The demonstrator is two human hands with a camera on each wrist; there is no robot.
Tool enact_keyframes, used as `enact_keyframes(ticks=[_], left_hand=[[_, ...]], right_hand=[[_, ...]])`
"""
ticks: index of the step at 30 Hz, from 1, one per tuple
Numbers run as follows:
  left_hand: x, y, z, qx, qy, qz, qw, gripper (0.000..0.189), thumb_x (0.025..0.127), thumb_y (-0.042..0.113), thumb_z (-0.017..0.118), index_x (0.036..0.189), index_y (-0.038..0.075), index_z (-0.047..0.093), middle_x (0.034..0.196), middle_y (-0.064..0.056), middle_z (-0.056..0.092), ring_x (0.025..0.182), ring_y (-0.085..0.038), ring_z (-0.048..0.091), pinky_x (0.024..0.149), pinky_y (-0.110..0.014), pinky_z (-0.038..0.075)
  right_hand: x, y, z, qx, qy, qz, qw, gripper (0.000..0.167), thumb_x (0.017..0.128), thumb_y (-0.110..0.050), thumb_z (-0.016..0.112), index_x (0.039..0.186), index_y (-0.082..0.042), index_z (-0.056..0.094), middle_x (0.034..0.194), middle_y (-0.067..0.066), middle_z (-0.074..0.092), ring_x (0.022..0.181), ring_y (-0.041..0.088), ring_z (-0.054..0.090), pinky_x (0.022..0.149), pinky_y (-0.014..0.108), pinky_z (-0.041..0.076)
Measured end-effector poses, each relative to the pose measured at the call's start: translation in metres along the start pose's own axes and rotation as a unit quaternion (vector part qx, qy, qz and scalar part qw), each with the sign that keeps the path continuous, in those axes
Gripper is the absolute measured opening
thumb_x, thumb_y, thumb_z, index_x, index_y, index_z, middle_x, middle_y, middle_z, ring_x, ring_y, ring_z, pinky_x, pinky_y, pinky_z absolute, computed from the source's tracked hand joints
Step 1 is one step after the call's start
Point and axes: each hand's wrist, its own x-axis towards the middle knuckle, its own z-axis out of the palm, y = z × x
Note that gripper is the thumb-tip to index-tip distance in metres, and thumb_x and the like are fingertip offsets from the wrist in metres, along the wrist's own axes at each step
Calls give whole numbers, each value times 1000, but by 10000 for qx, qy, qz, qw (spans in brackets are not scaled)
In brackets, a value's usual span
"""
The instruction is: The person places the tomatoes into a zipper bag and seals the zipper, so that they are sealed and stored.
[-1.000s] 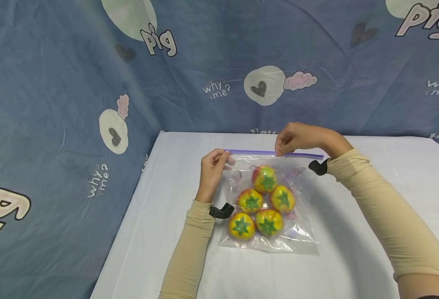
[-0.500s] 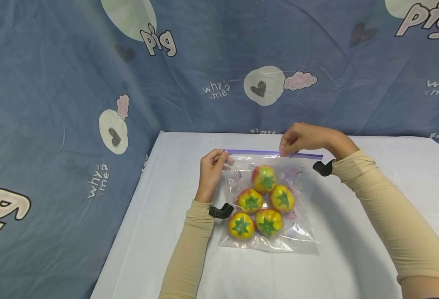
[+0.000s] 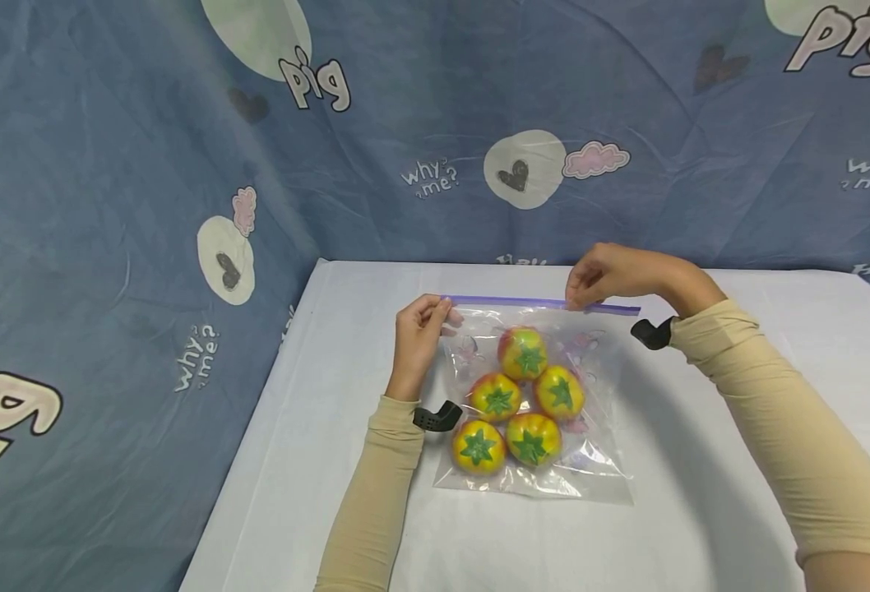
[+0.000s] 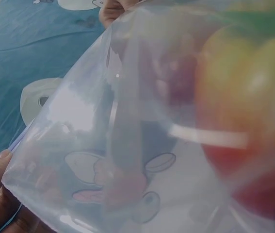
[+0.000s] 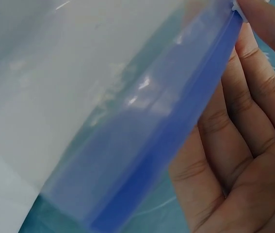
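Note:
A clear zip bag (image 3: 603, 469) with a purple zip strip (image 3: 505, 302) along its top lies on the white table. Inside are several yellow-red fruits (image 3: 531, 440), rounded, with green star-shaped leaf tops. My left hand (image 3: 418, 337) pinches the bag's top left corner between thumb and fingers. Toward the right end of the strip, my right hand (image 3: 613, 271) pinches a small white slider (image 5: 239, 10), its thumb against it in the right wrist view. One fruit (image 4: 253, 111) shows large and blurred through the plastic in the left wrist view.
The white-covered table (image 3: 316, 460) ends at the back against a blue printed curtain (image 3: 405, 99), which also hangs along the left side. Black wrist cameras are strapped on both forearms, the left camera (image 3: 437, 417) close beside the bag's left edge.
My right hand has slid rightward along the purple strip, nearer its right end. The left hand keeps its hold at the corner, and the bag and fruits stay nearly still.

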Motion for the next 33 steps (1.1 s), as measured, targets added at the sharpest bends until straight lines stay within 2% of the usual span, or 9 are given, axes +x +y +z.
enact_keyframes(ticks=[4,10,20,33], left_hand=[[0,0,0,-7,28,-45,10000,22,103,11,63,97,-9,70,83,-24,74,67,-4,68,63,-20,62],[-1,0,1,-23,79,-127,9999,21,102,9,63,100,-11,70,86,-29,74,67,-4,67,61,-19,60],[0,-1,0,-41,29,-16,10000,21,103,10,63,97,-9,70,85,-29,74,67,-4,68,62,-20,61],[0,0,-1,-32,56,-41,10000,24,103,11,63,98,-11,70,84,-27,74,67,-5,68,62,-18,60]], right_hand=[[-2,5,-1,-1,35,21,10000,11,94,-9,74,101,-1,77,94,12,78,80,11,69,74,23,61],[-7,8,-2,78,45,116,9999,11,94,-8,74,101,0,76,93,12,78,79,10,69,75,22,61],[-13,14,-6,35,25,168,9999,12,95,-8,73,102,0,76,94,11,78,78,7,67,74,22,61],[-23,19,-9,25,42,314,9995,13,97,-11,72,104,-2,76,94,8,77,79,7,66,76,22,60]])
